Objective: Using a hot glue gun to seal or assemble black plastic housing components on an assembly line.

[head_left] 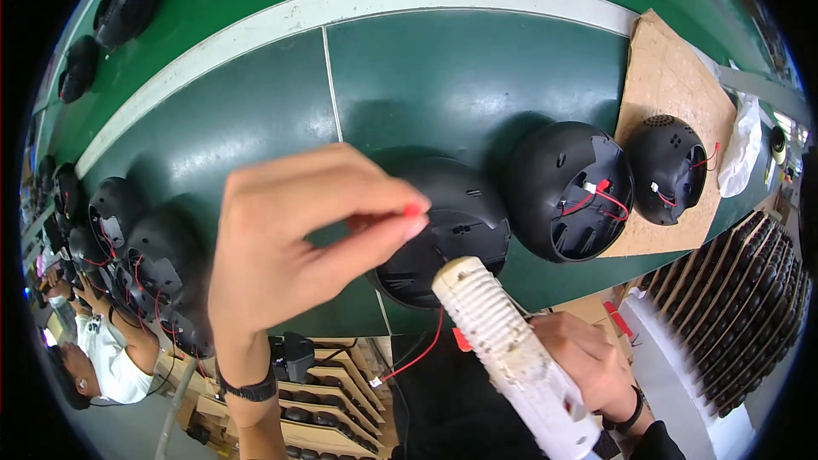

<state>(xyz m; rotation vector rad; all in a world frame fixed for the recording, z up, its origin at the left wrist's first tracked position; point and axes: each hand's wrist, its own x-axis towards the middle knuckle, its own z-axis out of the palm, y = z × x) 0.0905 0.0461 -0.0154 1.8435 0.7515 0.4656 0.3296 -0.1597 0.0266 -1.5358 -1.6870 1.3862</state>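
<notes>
My left hand [298, 230] pinches a small red piece [412, 209] between thumb and fingertips, above a round black plastic housing [460, 192]. The piece is mostly covered by the fingers, so its kind does not show. My right hand [588, 358] is wrapped round a worn white hot glue gun [520, 353] with a ribbed front. Its nozzle end points into the open side of that housing. From the housing's near edge hangs a red wire [439, 336] ending in a small white connector [376, 382].
To the right stand two more black housings [571, 153] with red wires, one on a cardboard sheet [673, 68]. Several others [162, 247] cluster at the left, near a person in a white shirt [115, 358]. Racks of black parts [733, 315] stand beyond the table's near edge.
</notes>
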